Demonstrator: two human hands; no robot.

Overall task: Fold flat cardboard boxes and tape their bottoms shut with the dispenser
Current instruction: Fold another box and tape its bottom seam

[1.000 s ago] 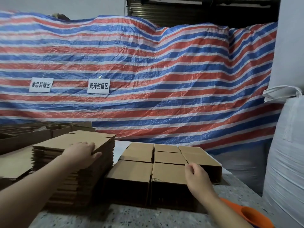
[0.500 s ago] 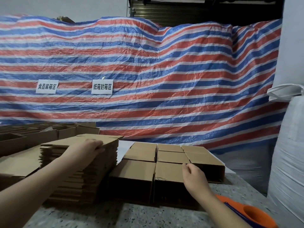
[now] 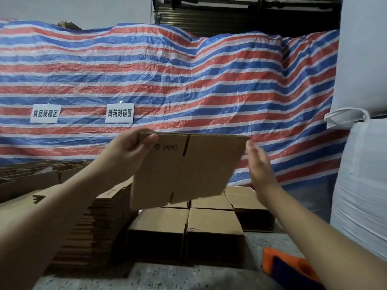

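A flat brown cardboard box (image 3: 184, 170) is raised in the air in front of me, its printed side facing me. My left hand (image 3: 129, 149) grips its upper left corner, thumb on the near face. My right hand (image 3: 259, 166) is at the box's right edge with fingers straight, touching or almost touching it. Below on the left lies the stack of flat boxes (image 3: 94, 227). An orange tape dispenser (image 3: 289, 266) rests on the table at the lower right, partly hidden by my right forearm.
Several folded boxes (image 3: 211, 225) stand in rows on the speckled table (image 3: 167, 277) under the raised box. More open boxes (image 3: 27, 174) sit at the far left. A striped tarp (image 3: 188, 80) hangs behind. A large white sack (image 3: 362, 185) stands on the right.
My left hand has lifted one flat box off the stack and raised it to the middle. My right hand left the folded boxes and rose to the flat box's right edge.
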